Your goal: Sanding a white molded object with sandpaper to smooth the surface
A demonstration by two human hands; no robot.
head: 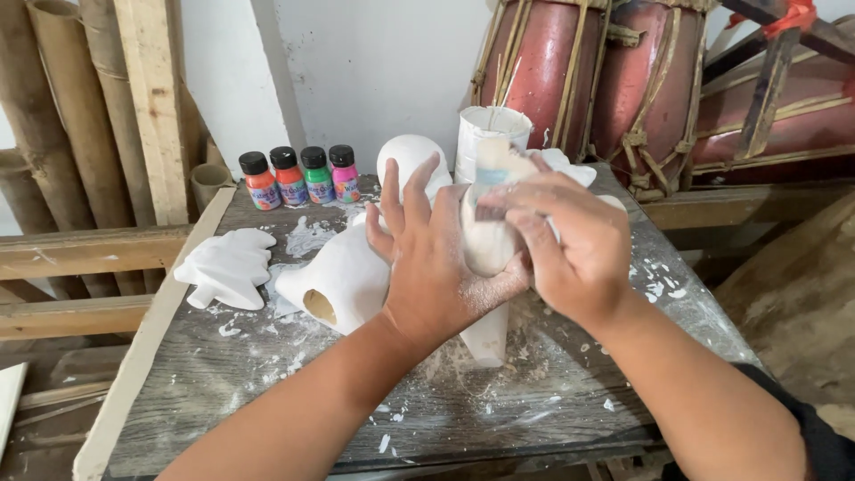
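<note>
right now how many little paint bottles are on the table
4, in a row at the table's back left edge: orange, red-orange, green, pink. More may be hidden behind the hands and white figures.

Four paint bottles (303, 176) with black caps hold orange, red, green and pink paint. Plaster figures (226, 265) are plain white. The grey wood-grain table (267, 392) is flecked with white. The drums (614, 85) are dark red with tan lacing.
</note>
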